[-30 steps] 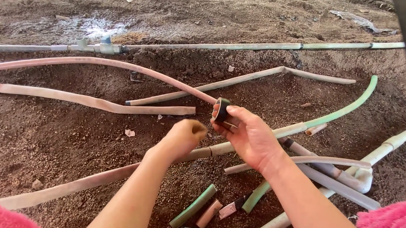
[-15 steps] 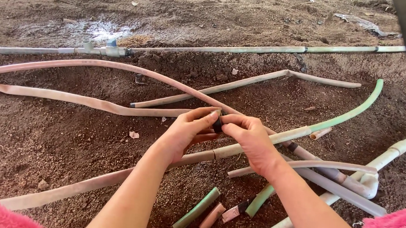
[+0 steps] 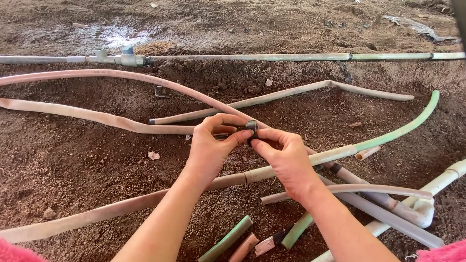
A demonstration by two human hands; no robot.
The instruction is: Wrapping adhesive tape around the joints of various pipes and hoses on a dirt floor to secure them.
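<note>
Fitting and hose end now sit together between both hands: the small dark ring-shaped fitting [image 3: 251, 127] is pinched at the fingertips above the soil, right where the pale pink flat hose [image 3: 116, 74] comes in from the left. A second ago the right hand [image 3: 286, 161] alone held that fitting up, turned toward the camera, while the left hand [image 3: 209, 148] was a loose fist just beside it. Half a second ago the left hand had opened and come across. Now both hands are closed in a fingertip grip on the piece, left thumb and forefinger from one side, right thumb and fingers from the other, so the work looks to have gone from holding the part to joining or adjusting it on the hose; whether it is seated I cannot tell, since fingers cover it.

Below the wrists a long beige-to-green pipe [image 3: 346, 150] crosses the dirt. Short cut-off pieces [image 3: 226, 244] lie near the forearms, a grey line with a tee joint [image 3: 123, 58] runs along the far side, and white elbow pipe [image 3: 424, 210] lies at right.
</note>
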